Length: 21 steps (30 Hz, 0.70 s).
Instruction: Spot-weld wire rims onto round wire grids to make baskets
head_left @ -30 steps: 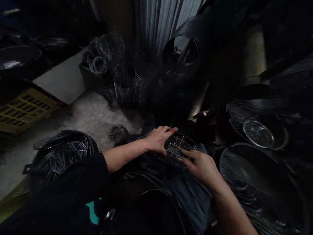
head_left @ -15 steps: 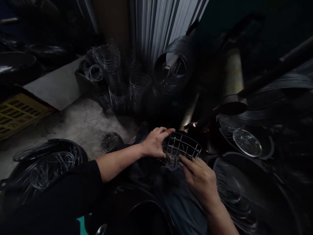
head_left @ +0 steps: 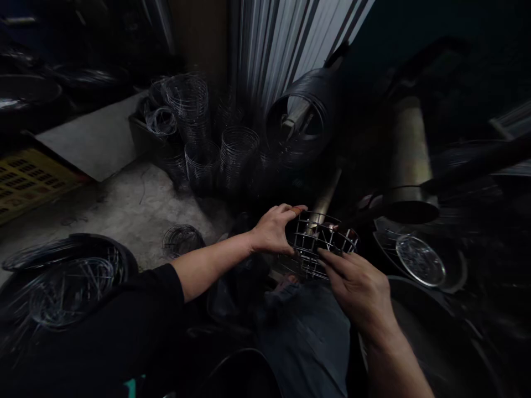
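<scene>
A round wire basket [head_left: 317, 235] is held up in front of me, above my knees, close to the metal post. My left hand [head_left: 276, 228] grips its left side, thumb below and fingers at the top rim, with an orange band around one finger. On the near right side, my right hand [head_left: 359, 282] pinches the basket's wires between thumb and fingers. The far side of the basket overlaps a slanted metal tube [head_left: 327, 196].
Stacked wire baskets [head_left: 238, 149] stand ahead on the left. A machine's thick cylinder [head_left: 412, 155] rises at the right. Basins [head_left: 431, 320] flank me, one at left holding wire pieces [head_left: 70, 287]. A yellow crate [head_left: 31, 179] sits at far left.
The view has shifted slightly. Both hands and the wire basket have moved a little right, and the basket now overlaps the slanted tube. Both hands keep their hold.
</scene>
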Available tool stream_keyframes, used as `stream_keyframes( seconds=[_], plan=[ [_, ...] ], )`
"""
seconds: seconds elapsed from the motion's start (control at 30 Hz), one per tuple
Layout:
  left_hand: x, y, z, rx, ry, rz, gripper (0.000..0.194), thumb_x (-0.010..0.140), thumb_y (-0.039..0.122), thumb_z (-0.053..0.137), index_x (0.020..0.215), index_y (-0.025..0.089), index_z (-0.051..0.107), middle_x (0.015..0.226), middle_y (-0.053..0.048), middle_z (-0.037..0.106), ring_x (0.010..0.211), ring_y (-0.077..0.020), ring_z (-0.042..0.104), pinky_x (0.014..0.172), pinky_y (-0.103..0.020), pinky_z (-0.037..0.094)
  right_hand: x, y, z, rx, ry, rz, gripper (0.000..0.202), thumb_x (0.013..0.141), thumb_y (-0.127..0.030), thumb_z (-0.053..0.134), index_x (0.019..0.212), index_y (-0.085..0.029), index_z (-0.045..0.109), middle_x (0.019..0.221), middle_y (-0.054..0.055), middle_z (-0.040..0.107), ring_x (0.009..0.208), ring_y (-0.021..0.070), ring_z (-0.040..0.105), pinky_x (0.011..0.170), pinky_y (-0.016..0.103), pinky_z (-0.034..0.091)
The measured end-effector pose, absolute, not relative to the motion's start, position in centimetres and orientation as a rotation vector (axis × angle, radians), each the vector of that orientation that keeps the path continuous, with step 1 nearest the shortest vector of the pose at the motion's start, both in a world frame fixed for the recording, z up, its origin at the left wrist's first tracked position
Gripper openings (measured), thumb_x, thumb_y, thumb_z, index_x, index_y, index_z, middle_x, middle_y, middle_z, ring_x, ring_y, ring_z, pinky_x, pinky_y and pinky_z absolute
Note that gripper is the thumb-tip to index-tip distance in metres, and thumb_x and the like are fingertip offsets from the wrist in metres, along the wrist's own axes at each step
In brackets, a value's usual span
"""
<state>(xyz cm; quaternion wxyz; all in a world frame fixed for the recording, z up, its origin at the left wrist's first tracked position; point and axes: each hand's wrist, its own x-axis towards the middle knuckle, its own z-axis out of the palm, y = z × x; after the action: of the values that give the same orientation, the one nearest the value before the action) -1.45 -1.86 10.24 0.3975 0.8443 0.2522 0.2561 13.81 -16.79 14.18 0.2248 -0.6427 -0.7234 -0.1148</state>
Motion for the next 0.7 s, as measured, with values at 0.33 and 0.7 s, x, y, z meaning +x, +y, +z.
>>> stream_keyframes(
  seconds=[0.33,0.7],
  plan=[
    [-1.1,-1.3,10.3,2.107,0.645,0.61,0.106,0.038,0.04,0.086,0.135,0.019,0.045,0.121,-0.009,0.053,0.11,-0.0289,0.052,0.099,-0.043,0.044,14.8,-17.6,16.5,-1.75,-2.009,-0.262,0.029,0.093,-0.032,0.049,0.095,-0.015,0.072,0.078,0.005,0.07,0.065,0.0151,0.065,0.058,0.025,0.05],
    [0.0,-0.1,10.3,2.046,0.686,0.622,0.106,0.038,0.041,0.086,0.133,0.02,0.046,0.122,-0.009,0.053,0.112,-0.0293,0.051,0.098,-0.045,0.043,14.1,-25.9,12.2,-2.149,-2.063,0.973,0.025,0.074,-0.017,0.052,0.074,-0.027,0.074,0.069,0.001,0.071,0.063,0.0186,0.068,0.054,0.022,0.049]
  ],
)
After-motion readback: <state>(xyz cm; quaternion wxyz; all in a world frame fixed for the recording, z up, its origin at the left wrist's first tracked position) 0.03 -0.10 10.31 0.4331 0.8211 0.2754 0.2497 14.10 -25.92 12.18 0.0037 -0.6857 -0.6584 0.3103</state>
